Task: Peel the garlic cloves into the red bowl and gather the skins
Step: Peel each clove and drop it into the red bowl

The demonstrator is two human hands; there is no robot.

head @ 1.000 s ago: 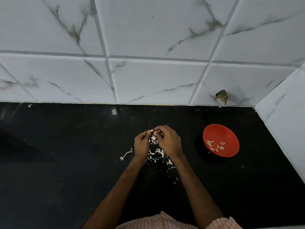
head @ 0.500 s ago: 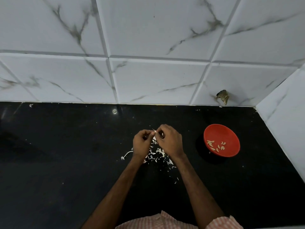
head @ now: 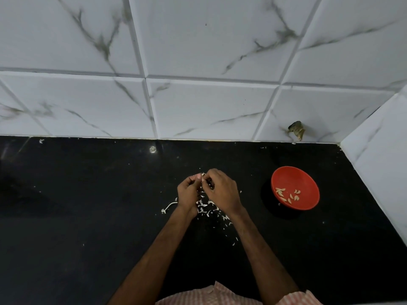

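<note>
Head view, left hand and right hand pinching garlic clove, skins beneath, red bowl right

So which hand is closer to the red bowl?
Right. The right hand is apart from the red bowl, on its left side; the left hand is even farther left. Both pinch a garlic clove.

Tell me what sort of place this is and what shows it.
Probably a home kitchen: a black countertop meets white marble-look wall tiles, a red bowl holds peeled garlic cloves, and loose garlic skins lie on the counter.
</note>
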